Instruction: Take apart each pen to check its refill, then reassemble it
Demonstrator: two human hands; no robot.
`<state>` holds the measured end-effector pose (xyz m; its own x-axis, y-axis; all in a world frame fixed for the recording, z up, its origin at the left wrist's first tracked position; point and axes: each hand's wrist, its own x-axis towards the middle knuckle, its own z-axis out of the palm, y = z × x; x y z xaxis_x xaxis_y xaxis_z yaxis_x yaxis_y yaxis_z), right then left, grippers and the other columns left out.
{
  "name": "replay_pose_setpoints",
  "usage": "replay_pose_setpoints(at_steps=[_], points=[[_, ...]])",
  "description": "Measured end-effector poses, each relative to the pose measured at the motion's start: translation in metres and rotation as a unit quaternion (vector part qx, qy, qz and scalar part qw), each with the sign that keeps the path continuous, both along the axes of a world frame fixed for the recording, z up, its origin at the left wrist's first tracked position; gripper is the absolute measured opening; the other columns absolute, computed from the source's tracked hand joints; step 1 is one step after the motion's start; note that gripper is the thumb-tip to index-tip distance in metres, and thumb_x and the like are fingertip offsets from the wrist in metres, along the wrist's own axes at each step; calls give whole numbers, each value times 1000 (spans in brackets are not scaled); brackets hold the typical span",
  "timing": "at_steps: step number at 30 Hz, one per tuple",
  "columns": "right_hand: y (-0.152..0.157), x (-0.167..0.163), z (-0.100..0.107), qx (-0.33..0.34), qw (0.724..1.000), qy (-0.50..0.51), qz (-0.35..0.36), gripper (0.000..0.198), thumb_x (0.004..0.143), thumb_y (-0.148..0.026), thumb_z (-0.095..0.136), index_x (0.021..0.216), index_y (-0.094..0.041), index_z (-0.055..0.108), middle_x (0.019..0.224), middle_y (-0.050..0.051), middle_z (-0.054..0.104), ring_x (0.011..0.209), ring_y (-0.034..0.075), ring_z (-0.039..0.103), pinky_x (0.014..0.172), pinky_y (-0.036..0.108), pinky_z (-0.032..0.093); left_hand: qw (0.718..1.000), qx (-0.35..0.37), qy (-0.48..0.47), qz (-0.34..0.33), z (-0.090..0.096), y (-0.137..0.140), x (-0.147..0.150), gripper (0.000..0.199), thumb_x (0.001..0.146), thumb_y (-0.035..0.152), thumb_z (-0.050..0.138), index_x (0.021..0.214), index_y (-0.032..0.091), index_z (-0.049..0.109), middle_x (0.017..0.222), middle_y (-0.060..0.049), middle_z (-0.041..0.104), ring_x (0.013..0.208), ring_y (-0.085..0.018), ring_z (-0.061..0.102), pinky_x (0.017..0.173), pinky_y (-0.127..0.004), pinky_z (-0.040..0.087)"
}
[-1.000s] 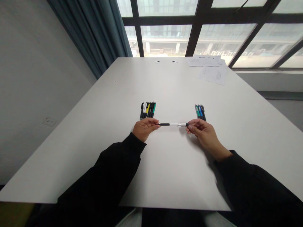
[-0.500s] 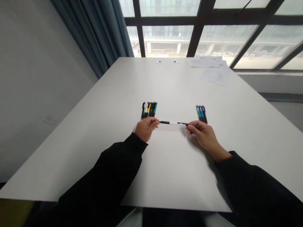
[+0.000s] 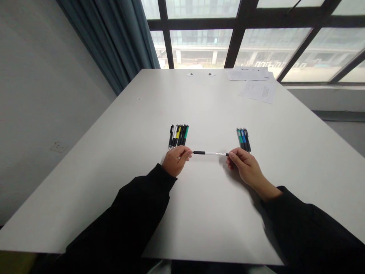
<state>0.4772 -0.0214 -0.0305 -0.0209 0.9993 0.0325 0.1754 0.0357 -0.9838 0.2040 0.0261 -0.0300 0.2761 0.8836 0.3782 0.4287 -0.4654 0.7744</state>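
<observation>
A white pen [image 3: 210, 153] with a black grip stretches level between my two hands, above the table. My left hand [image 3: 177, 158] pinches its tip end on the left. The other end, with the clip and button, is pinched by the fingers of my right hand [image 3: 242, 161]. Just beyond my left hand lies a row of several pens [image 3: 178, 135], black, white, yellow and green. A smaller group of pens [image 3: 243, 139], green, blue and black among them, lies beyond my right hand, which hides a little of its near end.
The white table [image 3: 114, 182] reaches toward the window. Paper sheets [image 3: 258, 89] lie at its far right corner. Two small oval fittings [image 3: 190, 74] sit near the far edge. A blue curtain [image 3: 114, 42] hangs at the left, beside a grey wall with a socket [image 3: 58, 147].
The pen has been turned about its length, so its clip shows from another side. Both hands still hold its ends, slightly lower in view.
</observation>
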Motion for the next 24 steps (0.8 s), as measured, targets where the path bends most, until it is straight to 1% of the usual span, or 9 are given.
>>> replay_pose_setpoints(at_steps=[4, 10, 15, 19, 24], points=[[-1, 2, 2, -3, 999, -39, 6, 36, 97, -50, 52, 77, -21, 55, 66, -1, 60, 54, 12, 53, 52, 26, 41, 1000, 8, 4, -12, 1, -1, 1, 29, 98, 34, 49, 78, 16, 62, 67, 0, 67, 56, -10, 61, 59, -22, 48], [-1, 2, 3, -1, 996, -88, 12, 40, 99, -51, 47, 75, -21, 55, 61, -2, 58, 51, 12, 51, 51, 26, 39, 1000, -2, 5, -16, -1, -1, 1, 31, 98, 36, 47, 79, 16, 62, 66, 0, 65, 53, -9, 57, 55, -21, 47], [-1, 2, 4, 4, 994, -112, 13, 42, 100, -51, 45, 73, -21, 55, 59, -2, 57, 49, 12, 49, 50, 26, 38, 1000, -21, 8, -13, -1, -2, 1, 34, 99, 37, 45, 76, 17, 60, 64, 1, 62, 53, -9, 56, 54, -22, 44], [-1, 2, 5, 5, 992, -129, 15, 45, 100, -51, 43, 70, -20, 54, 56, -2, 56, 47, 11, 49, 50, 26, 37, 999, -6, 32, -16, 2, -3, 1, 38, 100, 36, 43, 70, 17, 58, 60, 1, 59, 55, -10, 55, 56, -23, 43], [-1, 0, 7, -2, 992, -125, 8, 48, 100, -54, 41, 68, -20, 53, 54, -2, 55, 46, 11, 48, 48, 26, 37, 998, 3, 49, -37, 5, -3, 1, 42, 100, 34, 39, 63, 18, 51, 53, 3, 51, 50, -9, 49, 53, -23, 38]])
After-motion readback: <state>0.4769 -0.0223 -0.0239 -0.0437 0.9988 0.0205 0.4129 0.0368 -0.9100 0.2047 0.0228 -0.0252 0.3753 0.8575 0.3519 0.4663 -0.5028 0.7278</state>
